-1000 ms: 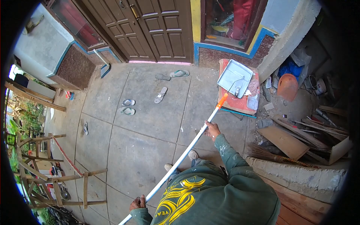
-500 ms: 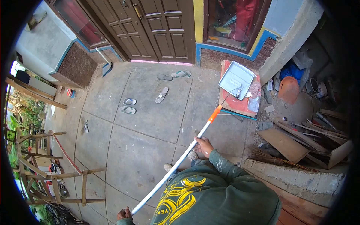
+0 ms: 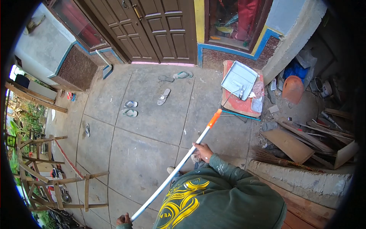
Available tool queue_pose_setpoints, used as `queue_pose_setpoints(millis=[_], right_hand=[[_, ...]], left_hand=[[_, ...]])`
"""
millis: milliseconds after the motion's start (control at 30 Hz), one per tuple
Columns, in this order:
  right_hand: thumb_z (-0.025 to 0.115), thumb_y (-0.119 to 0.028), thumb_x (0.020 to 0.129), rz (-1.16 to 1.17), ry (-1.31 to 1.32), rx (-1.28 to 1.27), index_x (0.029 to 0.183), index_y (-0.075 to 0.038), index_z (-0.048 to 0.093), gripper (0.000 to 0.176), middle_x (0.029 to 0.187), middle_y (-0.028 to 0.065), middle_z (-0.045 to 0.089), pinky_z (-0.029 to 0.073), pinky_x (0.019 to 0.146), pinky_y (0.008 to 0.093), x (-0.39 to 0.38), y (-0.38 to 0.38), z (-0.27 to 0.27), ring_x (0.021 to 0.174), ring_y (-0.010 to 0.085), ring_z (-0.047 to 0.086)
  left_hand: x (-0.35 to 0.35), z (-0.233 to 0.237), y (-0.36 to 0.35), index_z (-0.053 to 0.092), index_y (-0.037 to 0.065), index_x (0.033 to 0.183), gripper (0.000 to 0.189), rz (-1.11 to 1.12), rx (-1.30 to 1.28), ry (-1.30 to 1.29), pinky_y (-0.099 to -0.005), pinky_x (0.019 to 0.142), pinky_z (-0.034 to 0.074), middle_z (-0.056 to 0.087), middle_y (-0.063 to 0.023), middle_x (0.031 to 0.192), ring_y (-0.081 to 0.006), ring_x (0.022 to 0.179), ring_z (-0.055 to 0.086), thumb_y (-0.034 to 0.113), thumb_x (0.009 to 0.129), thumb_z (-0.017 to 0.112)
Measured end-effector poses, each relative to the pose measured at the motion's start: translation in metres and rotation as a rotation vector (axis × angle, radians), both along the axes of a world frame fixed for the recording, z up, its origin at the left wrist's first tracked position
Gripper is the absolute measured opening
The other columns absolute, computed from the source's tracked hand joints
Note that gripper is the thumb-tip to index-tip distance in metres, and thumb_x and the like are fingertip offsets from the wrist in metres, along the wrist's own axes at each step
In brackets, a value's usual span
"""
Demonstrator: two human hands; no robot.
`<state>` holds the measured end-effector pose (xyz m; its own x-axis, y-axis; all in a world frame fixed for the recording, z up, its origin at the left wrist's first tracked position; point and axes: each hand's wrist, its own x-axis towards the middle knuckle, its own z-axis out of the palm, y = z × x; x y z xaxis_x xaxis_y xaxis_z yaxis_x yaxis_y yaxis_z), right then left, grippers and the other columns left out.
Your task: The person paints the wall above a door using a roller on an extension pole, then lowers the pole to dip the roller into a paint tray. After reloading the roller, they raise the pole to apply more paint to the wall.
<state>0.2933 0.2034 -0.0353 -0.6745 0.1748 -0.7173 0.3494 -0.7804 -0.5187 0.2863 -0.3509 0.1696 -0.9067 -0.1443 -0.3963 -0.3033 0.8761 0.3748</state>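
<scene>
A long white pole (image 3: 169, 177) with an orange grip (image 3: 214, 118) at its far end slants across in front of me. My right hand (image 3: 203, 152) is closed around its upper-middle part. At the lower end, my left hand (image 3: 124, 219) is closed round the pole near the bottom edge of the view. From the orange grip a thin wire frame leads to a small paint roller (image 3: 241, 91), which rests in a pale paint tray (image 3: 241, 70). The tray lies on a red-topped low stand (image 3: 227, 100), beside a crumpled cloth (image 3: 258, 89) and a small whitish container (image 3: 256, 105).
Brown double doors (image 3: 152, 30) stand ahead, with several slippers (image 3: 164, 97) on the concrete floor. A wooden frame (image 3: 57, 183) is at left, a dustpan (image 3: 107, 71) by the wall. Wood boards (image 3: 288, 146), a broom (image 3: 278, 156) and an orange plastic piece (image 3: 293, 89) lie at right.
The pole has shifted slightly back toward me and left, and both hands have moved a little with it. The roller stays in the tray.
</scene>
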Motion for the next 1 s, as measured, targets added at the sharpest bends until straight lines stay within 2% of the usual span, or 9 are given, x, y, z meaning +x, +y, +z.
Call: queue_pose_setpoints(millis=[200,233,400,567,700,733,900,967,1000], right_hand=[[0.06,-0.027,0.091,-0.063,-0.024,-0.017,0.101,-0.006,0.055,0.023,0.086,0.0073,0.061,0.053,0.053,0.0307,-0.01,0.02,0.004,0.075,0.0211,0.066],[0.06,-0.027,0.092,-0.086,-0.014,0.016,0.1,-0.006,0.055,0.023,0.085,0.0078,0.062,0.053,0.053,0.0301,-0.014,0.034,0.001,0.074,0.0206,0.065],[0.059,-0.028,0.092,-0.199,0.049,0.095,0.1,-0.006,0.055,0.023,0.087,0.0109,0.065,0.052,0.053,0.0292,-0.031,0.083,-0.012,0.072,0.0197,0.065],[0.058,-0.028,0.093,-0.098,0.05,0.046,0.101,-0.007,0.053,0.023,0.088,0.0112,0.066,0.055,0.056,0.0315,-0.025,0.048,0.005,0.072,0.0206,0.065],[0.058,-0.028,0.093,-0.048,0.081,-0.039,0.103,-0.006,0.053,0.024,0.088,0.0094,0.064,0.056,0.058,0.0325,-0.016,-0.004,0.031,0.075,0.0214,0.065],[0.057,-0.027,0.094,-0.025,0.056,-0.026,0.104,-0.006,0.052,0.024,0.09,0.0094,0.064,0.056,0.059,0.0327,-0.015,-0.013,0.037,0.078,0.0214,0.065],[0.057,-0.028,0.094,0.006,0.029,-0.011,0.104,-0.006,0.053,0.025,0.092,0.0091,0.063,0.056,0.06,0.0325,-0.012,-0.022,0.029,0.081,0.0205,0.065],[0.057,-0.029,0.094,-0.025,0.038,0.0,0.103,-0.006,0.054,0.025,0.089,0.0084,0.063,0.055,0.059,0.0321,-0.017,-0.006,0.025,0.079,0.0198,0.065],[0.058,-0.03,0.093,-0.063,0.047,0.015,0.102,-0.007,0.054,0.025,0.086,0.0077,0.063,0.054,0.059,0.0318,-0.021,0.007,0.023,0.077,0.0191,0.065]], left_hand=[[-0.001,0.017,0.034,0.055,0.008,0.063,0.045,-0.126,-0.107,0.089,-0.0318,0.04,0.032,0.049,-0.0028,0.05,-0.0126,0.045,0.044,0.044,0.09,0.06],[-0.009,0.017,0.05,0.057,0.002,0.062,0.041,-0.151,-0.201,0.076,-0.0364,0.043,0.043,0.055,-0.0122,0.049,-0.0216,0.042,0.056,0.035,0.088,0.059],[-0.019,0.037,0.14,0.055,0.004,0.061,0.043,-0.218,-0.135,0.128,-0.0382,0.046,0.041,0.052,-0.0122,0.048,-0.0269,0.044,0.054,0.038,0.086,0.062],[-0.025,0.024,0.069,0.054,0.001,0.06,0.045,-0.128,-0.076,0.147,-0.0354,0.044,0.039,0.053,-0.0123,0.049,-0.0202,0.043,0.051,0.037,0.087,0.061],[-0.022,0.028,0.002,0.055,0.0,0.061,0.048,-0.031,-0.384,0.124,-0.0405,0.046,0.04,0.053,-0.0164,0.051,-0.0255,0.044,0.051,0.041,0.085,0.061],[-0.01,-0.022,-0.075,0.056,0.008,0.066,0.043,0.099,-0.222,0.114,-0.0313,0.041,0.033,0.052,-0.0036,0.054,-0.0128,0.046,0.045,0.044,0.089,0.061],[-0.001,0.025,-0.042,0.057,0.008,0.072,0.039,0.027,-0.094,0.16,-0.0304,0.042,0.035,0.053,-0.0039,0.055,-0.0127,0.046,0.044,0.042,0.091,0.06],[-0.018,0.043,0.001,0.056,0.0,0.061,0.049,-0.139,-0.443,0.162,-0.0427,0.048,0.04,0.053,-0.0179,0.052,-0.028,0.045,0.051,0.043,0.084,0.061],[-0.02,0.051,0.029,0.056,0.001,0.061,0.046,-0.239,-0.457,0.224,-0.0411,0.047,0.041,0.053,-0.0179,0.052,-0.0267,0.044,0.053,0.04,0.085,0.061]])
